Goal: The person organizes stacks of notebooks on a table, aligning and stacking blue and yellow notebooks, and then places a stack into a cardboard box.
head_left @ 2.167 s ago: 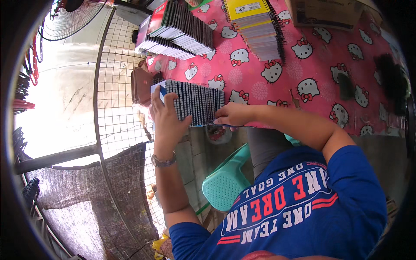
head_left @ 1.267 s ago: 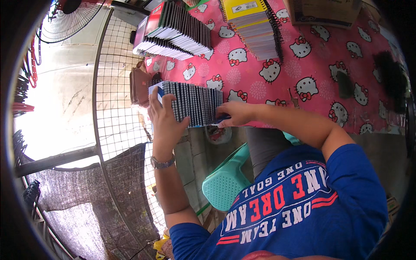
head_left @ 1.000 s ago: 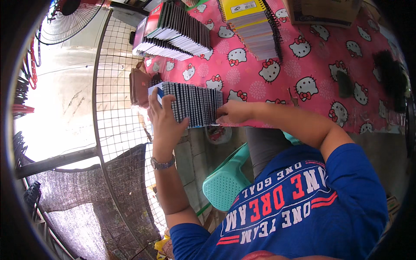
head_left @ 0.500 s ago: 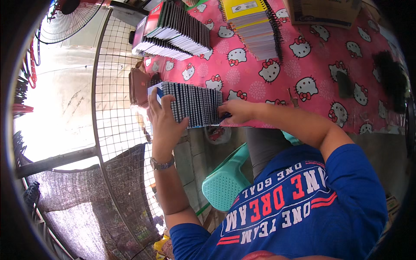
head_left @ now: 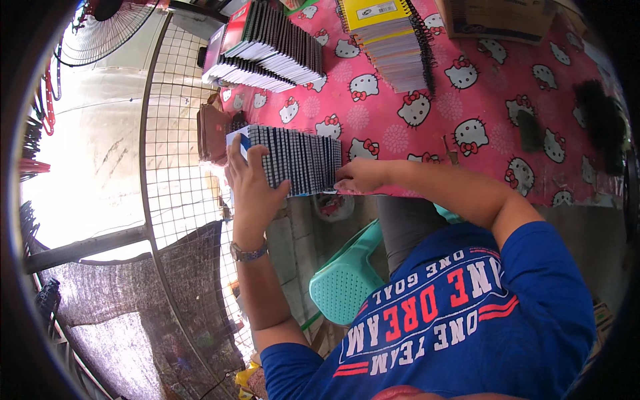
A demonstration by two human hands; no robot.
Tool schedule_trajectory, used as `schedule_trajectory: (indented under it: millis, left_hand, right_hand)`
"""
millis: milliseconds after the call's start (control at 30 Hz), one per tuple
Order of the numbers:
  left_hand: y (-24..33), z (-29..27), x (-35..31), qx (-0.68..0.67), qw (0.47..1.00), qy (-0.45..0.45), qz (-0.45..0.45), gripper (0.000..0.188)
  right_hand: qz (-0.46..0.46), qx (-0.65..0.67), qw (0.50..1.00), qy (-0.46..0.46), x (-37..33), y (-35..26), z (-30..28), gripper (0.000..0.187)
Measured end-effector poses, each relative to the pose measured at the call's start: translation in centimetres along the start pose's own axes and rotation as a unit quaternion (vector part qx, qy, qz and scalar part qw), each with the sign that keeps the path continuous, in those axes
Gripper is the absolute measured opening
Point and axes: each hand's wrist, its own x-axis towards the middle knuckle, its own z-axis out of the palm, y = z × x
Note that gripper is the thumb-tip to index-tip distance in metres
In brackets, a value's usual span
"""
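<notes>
A row of spiral notebooks (head_left: 297, 160) with dark and pale bindings stands packed together at the near left edge of the table. My left hand (head_left: 252, 175) is spread around its left end, fingers over the top and thumb on the near side, gripping the row. At the opposite end, my right hand (head_left: 360, 176) has its fingers curled together against the last notebook. What those fingertips pinch is hidden.
The pink patterned tablecloth (head_left: 413, 137) carries red-and-black notebook stacks (head_left: 270, 50), a yellow-covered notebook stack (head_left: 393, 50) and a cardboard box (head_left: 497, 20). A brown pouch (head_left: 213, 130) lies beside the wire mesh (head_left: 177, 120). A green stool (head_left: 347, 283) stands below.
A dark piece seen at my right fingertips before no longer shows, and those fingers now sit closer against the row's end. My left hand keeps its place.
</notes>
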Motion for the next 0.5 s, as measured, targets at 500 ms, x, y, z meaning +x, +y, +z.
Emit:
schedule_trajectory:
  millis: [500]
  left_hand:
    - [0.1, -0.1, 0.1, 0.003, 1.000, 0.000, 0.002, 0.064]
  right_hand:
    - [-0.073, -0.159, 0.983, 0.044, 0.4, 1.0, -0.1, 0.044]
